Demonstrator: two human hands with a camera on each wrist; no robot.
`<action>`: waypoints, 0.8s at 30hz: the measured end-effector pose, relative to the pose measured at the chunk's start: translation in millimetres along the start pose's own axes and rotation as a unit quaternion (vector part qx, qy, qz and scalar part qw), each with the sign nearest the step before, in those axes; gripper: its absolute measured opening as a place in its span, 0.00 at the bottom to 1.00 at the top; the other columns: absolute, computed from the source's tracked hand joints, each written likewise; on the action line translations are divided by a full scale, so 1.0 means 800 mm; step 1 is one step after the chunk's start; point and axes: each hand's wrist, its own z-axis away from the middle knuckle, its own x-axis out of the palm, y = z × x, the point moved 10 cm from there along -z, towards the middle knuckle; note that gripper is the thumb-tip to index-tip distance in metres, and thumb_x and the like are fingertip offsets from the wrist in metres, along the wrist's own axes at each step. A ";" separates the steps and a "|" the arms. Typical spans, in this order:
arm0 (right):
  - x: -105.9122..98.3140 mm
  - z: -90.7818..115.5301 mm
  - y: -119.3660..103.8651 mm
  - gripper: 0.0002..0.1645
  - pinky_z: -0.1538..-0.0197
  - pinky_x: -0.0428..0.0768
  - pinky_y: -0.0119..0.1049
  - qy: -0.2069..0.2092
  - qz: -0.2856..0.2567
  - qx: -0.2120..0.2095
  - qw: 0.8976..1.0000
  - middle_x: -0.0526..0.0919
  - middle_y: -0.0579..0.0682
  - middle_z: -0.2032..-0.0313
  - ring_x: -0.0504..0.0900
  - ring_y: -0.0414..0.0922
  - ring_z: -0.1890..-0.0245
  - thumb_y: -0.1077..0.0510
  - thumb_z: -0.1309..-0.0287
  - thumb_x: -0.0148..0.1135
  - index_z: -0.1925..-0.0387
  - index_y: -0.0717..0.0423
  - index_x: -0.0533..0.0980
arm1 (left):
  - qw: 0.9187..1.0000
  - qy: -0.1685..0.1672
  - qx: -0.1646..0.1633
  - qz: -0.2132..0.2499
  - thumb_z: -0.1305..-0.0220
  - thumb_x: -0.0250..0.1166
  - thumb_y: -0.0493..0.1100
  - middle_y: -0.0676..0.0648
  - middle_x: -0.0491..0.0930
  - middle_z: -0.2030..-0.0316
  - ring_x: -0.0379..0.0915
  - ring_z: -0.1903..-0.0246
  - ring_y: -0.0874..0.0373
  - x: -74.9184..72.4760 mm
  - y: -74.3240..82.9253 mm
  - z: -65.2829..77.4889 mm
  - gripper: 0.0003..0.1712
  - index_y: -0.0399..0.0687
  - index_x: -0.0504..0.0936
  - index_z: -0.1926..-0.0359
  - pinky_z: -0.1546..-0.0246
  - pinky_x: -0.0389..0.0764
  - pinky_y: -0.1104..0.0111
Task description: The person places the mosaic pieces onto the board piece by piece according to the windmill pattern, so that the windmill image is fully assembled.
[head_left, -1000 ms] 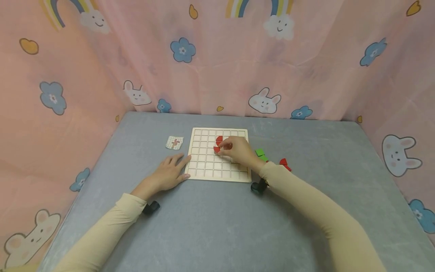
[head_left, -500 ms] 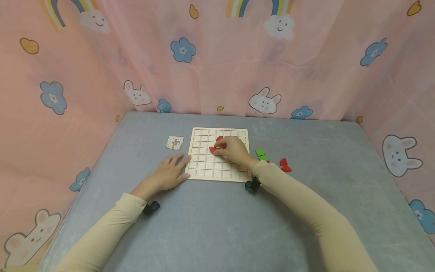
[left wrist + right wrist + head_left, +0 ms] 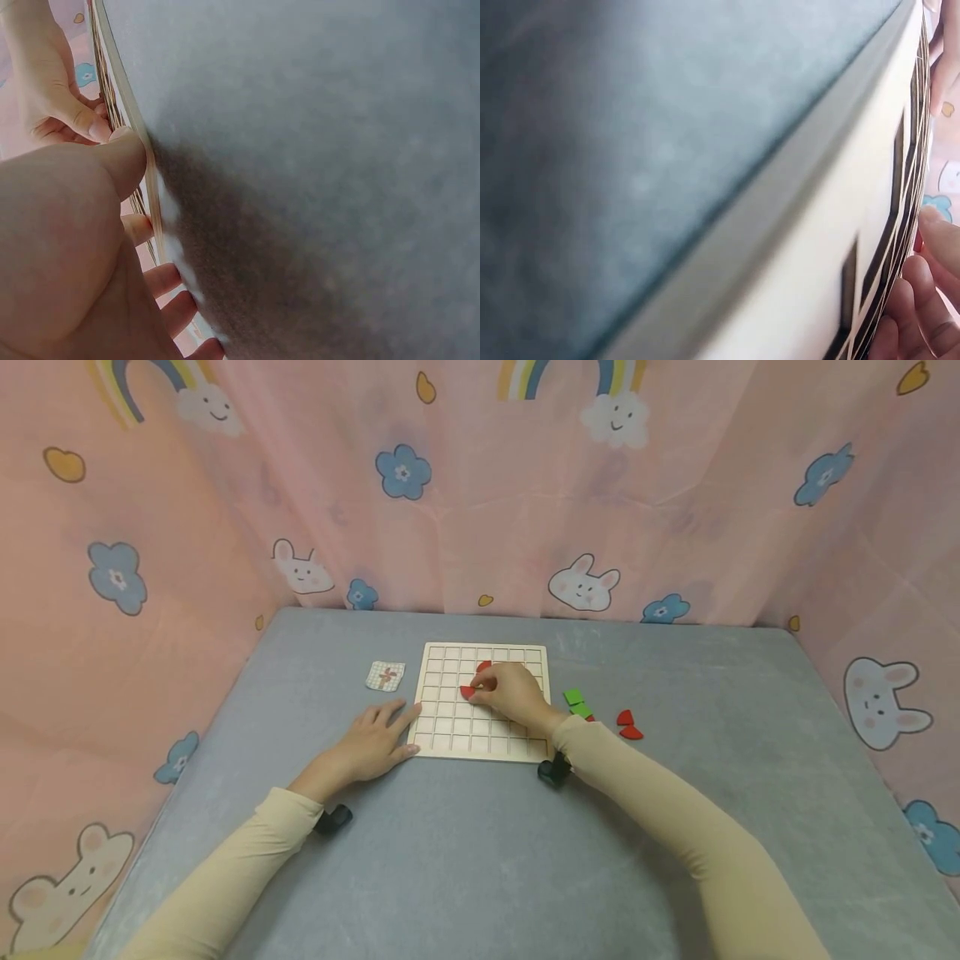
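Note:
A wooden grid board lies flat on the grey table. Over its middle, my right hand pinches a red quarter-circle piece between thumb and fingers, low at the grid cells. Just behind that hand, another red piece sits on the board, partly covered by the fingers. My left hand rests at the board's left edge with fingers spread; in the left wrist view its thumb touches the rim. Whether the pinched piece lies fully in a cell cannot be told.
Left of the board lies a small pattern card showing a red pinwheel on a grid. To the right are green square pieces with a bit of red beside them, and loose red pieces. A pink printed curtain hangs behind the table.
My right hand has shifted slightly left across the board, carrying the red piece with it. Its sleeve no longer covers part of the loose red pieces. The left hand has stayed still.

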 end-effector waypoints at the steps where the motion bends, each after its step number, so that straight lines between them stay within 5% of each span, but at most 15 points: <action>1: 0.000 0.000 0.000 0.14 0.56 0.73 0.38 0.001 0.000 -0.001 1.000 0.84 0.48 0.69 0.76 0.45 0.64 0.54 0.40 0.80 0.55 0.55 0.91 | 1.000 0.000 0.000 0.001 0.17 0.56 0.51 0.27 0.54 0.22 0.55 0.27 0.26 0.000 0.000 0.000 0.39 0.39 0.55 0.17 0.28 0.59 0.34; 24: 0.003 -0.003 -0.002 0.13 0.61 0.74 0.37 0.002 0.015 -0.006 1.000 0.85 0.47 0.70 0.79 0.44 0.66 0.54 0.39 0.79 0.54 0.54 0.91 | 1.000 -0.002 -0.006 0.005 0.16 0.55 0.51 0.28 0.53 0.21 0.55 0.26 0.27 0.002 -0.001 -0.002 0.39 0.40 0.54 0.16 0.27 0.58 0.35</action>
